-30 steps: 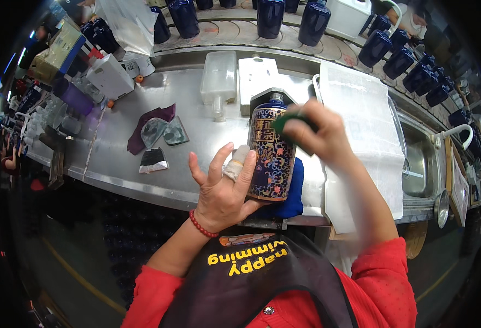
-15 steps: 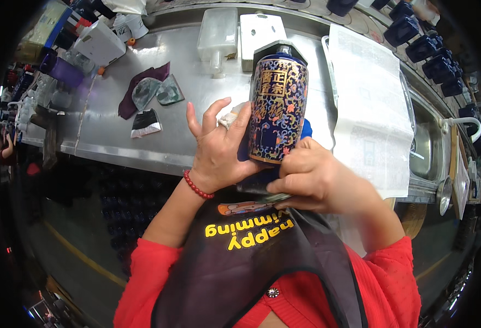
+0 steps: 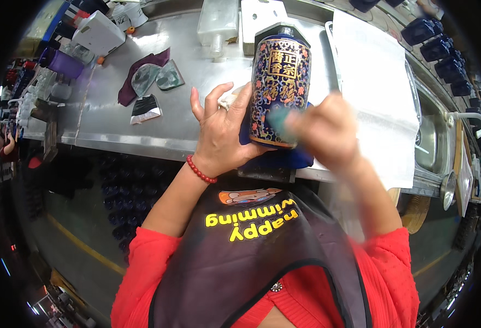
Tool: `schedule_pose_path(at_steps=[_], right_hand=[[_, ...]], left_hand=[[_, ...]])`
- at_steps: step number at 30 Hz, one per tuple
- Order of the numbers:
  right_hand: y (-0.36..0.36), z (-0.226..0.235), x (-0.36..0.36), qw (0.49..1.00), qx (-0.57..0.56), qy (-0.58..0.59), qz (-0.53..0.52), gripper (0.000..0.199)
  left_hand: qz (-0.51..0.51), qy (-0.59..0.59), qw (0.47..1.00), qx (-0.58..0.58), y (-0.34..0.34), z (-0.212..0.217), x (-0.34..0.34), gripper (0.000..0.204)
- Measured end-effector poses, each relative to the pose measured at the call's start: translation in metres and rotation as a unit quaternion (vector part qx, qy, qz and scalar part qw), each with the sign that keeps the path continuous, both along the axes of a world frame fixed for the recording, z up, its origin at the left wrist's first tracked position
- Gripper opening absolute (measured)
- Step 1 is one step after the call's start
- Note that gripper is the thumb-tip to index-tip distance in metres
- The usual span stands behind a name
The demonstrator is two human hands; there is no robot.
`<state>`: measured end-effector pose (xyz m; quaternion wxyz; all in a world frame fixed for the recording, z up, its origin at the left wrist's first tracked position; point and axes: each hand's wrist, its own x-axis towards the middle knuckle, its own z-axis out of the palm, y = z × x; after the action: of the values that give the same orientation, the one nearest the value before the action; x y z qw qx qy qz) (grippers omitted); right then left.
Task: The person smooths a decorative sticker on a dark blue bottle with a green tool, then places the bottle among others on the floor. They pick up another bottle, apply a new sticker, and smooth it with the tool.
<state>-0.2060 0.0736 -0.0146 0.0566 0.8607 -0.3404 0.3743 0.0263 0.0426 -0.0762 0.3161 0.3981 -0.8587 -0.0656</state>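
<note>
- Hands first: my left hand (image 3: pixel 222 138) is clasped on the left side of a tall dark blue bottle (image 3: pixel 280 87), palm against its wall, fingers spread and pointing up; a red bead bracelet (image 3: pixel 200 170) sits on that wrist.
- My right hand (image 3: pixel 328 131) is blurred; it is closed around a small green pad (image 3: pixel 279 118) and presses it against the lower front of the bottle; the grip itself I cannot make out finely.
- Bottle stands upright at the near edge of the steel counter (image 3: pixel 109 117); gold and red patterning covers its body; its base rests on a blue cloth (image 3: pixel 284 158) that overhangs the counter edge.
- A scrap of white material (image 3: pixel 230 98) shows just behind my left fingers, touching the bottle's side; what it is I cannot tell.
- To the right, a large white sheet (image 3: pixel 377 93) lies on the counter just beside the bottle; beyond it, a steel sink (image 3: pixel 429 145) with a white tap (image 3: pixel 467 117).
- Behind the bottle, a clear plastic container (image 3: pixel 217 24) and a white box (image 3: pixel 262 13) sit side by side.
- To the left, well apart from my hands, a maroon cloth (image 3: pixel 128 85) with clear film pieces (image 3: pixel 155 79) on it, and a black and white packet (image 3: pixel 145 108) near it.
- At the far right rim, a row of dark blue bottles (image 3: pixel 442 49).
</note>
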Motion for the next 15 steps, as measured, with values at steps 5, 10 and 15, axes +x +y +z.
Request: schedule_pose_path(at_steps=[5,10,15], right_hand=[[0.022,-0.010,-0.001,0.992,0.099,-0.072,0.040,0.030],[0.039,-0.024,-0.011,0.958,0.219,0.007,0.183,0.027],[0.045,-0.046,-0.017,0.985,0.107,-0.139,0.009,0.035]], left_hand=[[-0.014,0.003,1.000,0.019,-0.001,-0.006,0.001,0.106],[-0.145,0.115,0.961,0.205,-0.009,-0.006,0.016,0.109],[-0.127,0.136,0.955,0.233,-0.007,-0.011,0.009,0.106]])
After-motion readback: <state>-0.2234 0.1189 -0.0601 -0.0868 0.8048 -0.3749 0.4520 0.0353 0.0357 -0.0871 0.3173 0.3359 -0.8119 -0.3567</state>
